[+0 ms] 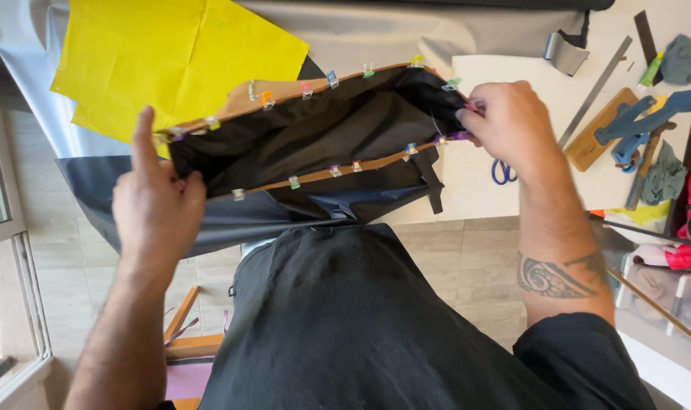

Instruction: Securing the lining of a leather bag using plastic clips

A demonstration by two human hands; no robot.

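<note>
A black fabric bag (pixel 322 133) with a tan rim is held open in front of me, its edges lined with several small coloured clips (pixel 335 171). My left hand (pixel 155 201) pinches the bag's left end, index finger pointing up. My right hand (pixel 508 125) grips the right end, fingers closed on a pink clip (pixel 474 105) at the rim.
Yellow sheet (pixel 178 53) lies on grey fabric (pixel 376 30) behind the bag. To the right on the white table are a metal ruler (pixel 596 89), blue-handled scissors (pixel 503 173), a wooden board with blue clamps (pixel 641 121) and cloth scraps. A window frame stands at left.
</note>
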